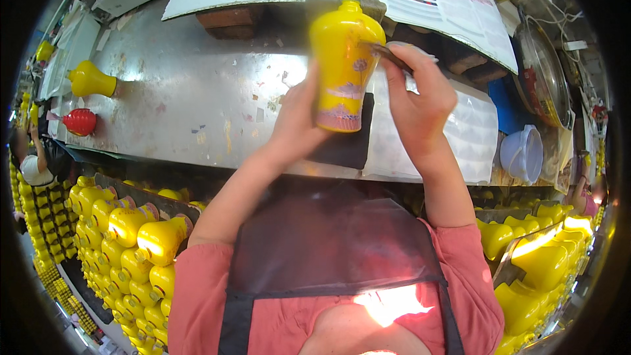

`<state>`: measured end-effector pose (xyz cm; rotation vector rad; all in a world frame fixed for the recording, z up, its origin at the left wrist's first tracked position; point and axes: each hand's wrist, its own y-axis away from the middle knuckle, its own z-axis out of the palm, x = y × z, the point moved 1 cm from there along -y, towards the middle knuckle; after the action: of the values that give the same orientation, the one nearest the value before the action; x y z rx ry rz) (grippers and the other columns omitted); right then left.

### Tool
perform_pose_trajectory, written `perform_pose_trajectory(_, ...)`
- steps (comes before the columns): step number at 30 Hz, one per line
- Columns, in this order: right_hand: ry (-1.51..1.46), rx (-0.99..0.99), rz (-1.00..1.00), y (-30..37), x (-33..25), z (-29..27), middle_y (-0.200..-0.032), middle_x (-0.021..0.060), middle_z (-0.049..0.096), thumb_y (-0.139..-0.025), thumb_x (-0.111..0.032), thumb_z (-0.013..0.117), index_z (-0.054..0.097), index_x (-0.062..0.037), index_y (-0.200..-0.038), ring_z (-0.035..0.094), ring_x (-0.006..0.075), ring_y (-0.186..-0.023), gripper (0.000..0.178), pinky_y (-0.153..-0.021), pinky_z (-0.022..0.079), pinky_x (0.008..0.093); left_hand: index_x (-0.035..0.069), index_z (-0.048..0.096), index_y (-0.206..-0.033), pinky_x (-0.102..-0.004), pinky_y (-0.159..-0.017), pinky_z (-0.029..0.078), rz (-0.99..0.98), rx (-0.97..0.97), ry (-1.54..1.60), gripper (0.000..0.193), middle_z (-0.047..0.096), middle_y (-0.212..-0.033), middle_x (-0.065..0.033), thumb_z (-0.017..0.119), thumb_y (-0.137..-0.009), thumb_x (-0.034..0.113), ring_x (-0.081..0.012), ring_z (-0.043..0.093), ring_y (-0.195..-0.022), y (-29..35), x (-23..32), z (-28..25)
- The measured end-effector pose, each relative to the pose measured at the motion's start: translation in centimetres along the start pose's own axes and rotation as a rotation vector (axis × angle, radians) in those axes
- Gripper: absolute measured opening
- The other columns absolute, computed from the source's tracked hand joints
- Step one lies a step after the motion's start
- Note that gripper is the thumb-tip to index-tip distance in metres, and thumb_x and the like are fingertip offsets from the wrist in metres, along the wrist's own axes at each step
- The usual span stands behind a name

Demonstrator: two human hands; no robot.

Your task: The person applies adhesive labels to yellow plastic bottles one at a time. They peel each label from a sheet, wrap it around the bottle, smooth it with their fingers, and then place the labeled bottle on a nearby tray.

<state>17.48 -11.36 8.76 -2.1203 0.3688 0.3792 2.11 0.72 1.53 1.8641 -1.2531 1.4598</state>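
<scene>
Two bare hands hold a yellow vase above a metal workbench.

The left hand [299, 121] grips the yellow vase [343, 66] from behind near its base, fingers mostly hidden by it. The right hand [417, 95] pinches a thin dark tool [388, 54] whose tip touches the vase's shoulder; what kind of tool is hard to tell. The vase stands upright over a dark pad [348, 141] on the workbench [184, 92]. Racks of yellow vases [131, 243] lie below, cut off at the picture's edge.

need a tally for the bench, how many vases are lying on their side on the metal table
2: a yellow vase at the table's far left, and a red vase just below it. Others may be hidden.
</scene>
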Motion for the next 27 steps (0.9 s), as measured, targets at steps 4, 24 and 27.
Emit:
perform_pose_trajectory(4,0.045,-0.128,-0.258,0.8,-1.1,-0.3,-0.099,0.0105,0.076,-0.070,0.007,0.079,0.075,-0.0085,-0.098,0.074,0.0278,-0.087,0.032,-0.075,0.060,0.0361,0.004,0.027,-0.160,-0.0503,-0.103,0.047,0.204,0.139,-0.351,0.103,0.063,-0.134,-0.0211,0.087,-0.077,0.021,-0.0424,0.060,-0.123,0.6,0.4,-0.4)
perform_pose_trajectory(24,-0.188,-0.212,0.328,-5.8,5.6,1.8,-0.100,0.0137,0.077,-0.091,-0.013,0.073,0.073,-0.0044,-0.118,0.072,0.0217,-0.086,0.029,-0.081,0.056,0.0317,0.002,0.037,-0.155,-0.0474,-0.094,0.053,0.229,0.113,-0.075,0.094,0.069,-0.123,-0.0210,0.088,-0.077,0.018,-0.0432,0.066,-0.111,-0.8,0.4,-0.1)
perform_pose_trajectory(27,-0.301,-0.253,0.378,-5.9,6.2,0.8,-0.105,0.0053,0.075,-0.094,-0.012,0.072,0.072,-0.0036,-0.123,0.068,0.0114,-0.094,0.030,-0.086,0.054,0.0253,0.002,0.040,-0.154,-0.0473,-0.093,0.053,0.266,0.167,-0.149,0.092,0.069,-0.123,-0.0203,0.088,-0.077,0.020,-0.0420,0.067,-0.110,-0.7,1.0,-0.4)
